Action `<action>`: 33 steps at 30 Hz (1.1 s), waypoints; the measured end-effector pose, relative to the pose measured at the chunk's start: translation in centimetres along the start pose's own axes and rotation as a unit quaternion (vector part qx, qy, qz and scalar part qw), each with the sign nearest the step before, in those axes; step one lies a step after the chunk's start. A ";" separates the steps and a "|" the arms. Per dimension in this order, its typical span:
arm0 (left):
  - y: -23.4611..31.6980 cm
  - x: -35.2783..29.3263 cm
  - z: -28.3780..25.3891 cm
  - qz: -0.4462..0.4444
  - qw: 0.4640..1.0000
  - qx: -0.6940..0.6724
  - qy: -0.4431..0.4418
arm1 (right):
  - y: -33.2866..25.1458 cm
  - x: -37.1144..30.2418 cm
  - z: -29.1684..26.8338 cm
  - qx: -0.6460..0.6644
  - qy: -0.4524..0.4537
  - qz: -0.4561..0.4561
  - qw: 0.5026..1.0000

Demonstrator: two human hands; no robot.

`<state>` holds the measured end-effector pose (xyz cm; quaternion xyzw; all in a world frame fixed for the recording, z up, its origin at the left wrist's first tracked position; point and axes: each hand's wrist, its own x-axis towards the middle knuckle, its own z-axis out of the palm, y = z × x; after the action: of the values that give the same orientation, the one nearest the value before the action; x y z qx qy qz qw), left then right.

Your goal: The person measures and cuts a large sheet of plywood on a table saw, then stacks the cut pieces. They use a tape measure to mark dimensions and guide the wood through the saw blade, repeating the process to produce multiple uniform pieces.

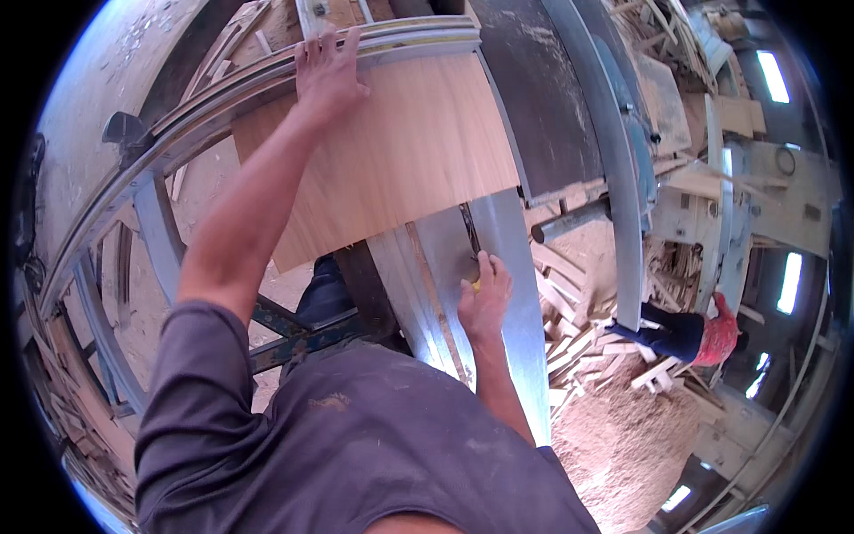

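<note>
A wide, light wood-grain board [409, 133] lies across the table of a sliding table saw, its far edge along a metal fence [391, 37]. My left hand [329, 80] rests on the board's far left part, fingers stretched out over the fence. Near the board's close edge, my right hand [487, 294] is closed low over the metal saw table [503, 236]. A bit of a small yellow thing [476, 286] shows between its fingers; its kind is mostly hidden. Just beyond that hand, a dark narrow strip [469, 227] runs along the slot in the table toward the board.
A dark side table [538, 98] and a long metal rail [605, 133] stand to the right. Beyond them lie scrap wood pieces [569, 343] and a sawdust heap [636, 427]. Another person [703, 338] in a red top bends at the far right.
</note>
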<state>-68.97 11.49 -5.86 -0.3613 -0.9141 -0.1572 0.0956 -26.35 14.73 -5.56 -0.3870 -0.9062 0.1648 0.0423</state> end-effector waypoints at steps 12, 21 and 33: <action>12.9 -23.8 -11.4 0.150 0.835 -0.451 -0.278 | -7.2 0.9 -1.9 0.677 -0.038 0.256 0.689; 7.4 -24.4 -14.2 0.044 0.873 -0.369 -0.316 | -9.9 1.4 -1.3 0.598 -0.257 0.176 0.738; 5.4 -26.2 -15.3 -0.078 0.800 -0.473 -0.361 | -10.5 2.2 0.3 0.582 -0.415 0.187 0.674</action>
<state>-45.41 -6.76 2.03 -0.3195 -0.7193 -0.4354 -0.4370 -35.21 9.40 -2.50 -0.3378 -0.4601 0.8067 -0.1530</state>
